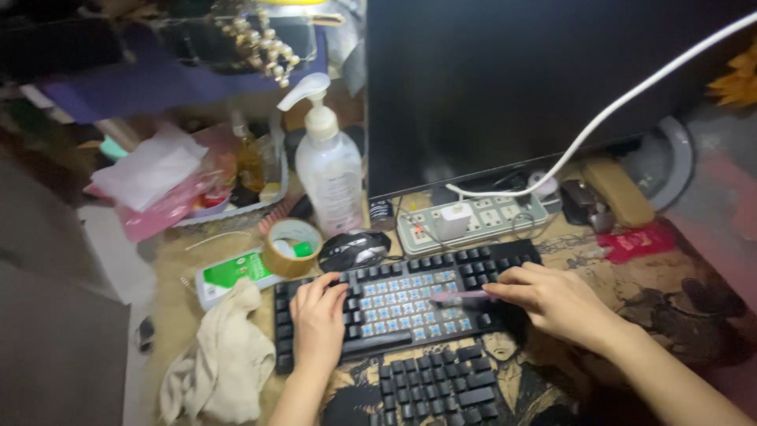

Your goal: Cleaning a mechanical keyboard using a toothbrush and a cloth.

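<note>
Now the right hand pinches a pink brush lying almost level, long axis left-right, tip pointing left over the bared switches. Left hand rests flat on the keyboard, holding nothing, near loose keycaps.

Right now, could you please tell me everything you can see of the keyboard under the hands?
The keyboard is black and lies flat on the printed desk mat. Most middle keycaps are off, baring pale blue switches; caps remain along its edges. The left hand rests on its left part, and the right hand holds a pinkish tool over the switches. Loose black keycaps lie in front.
</note>
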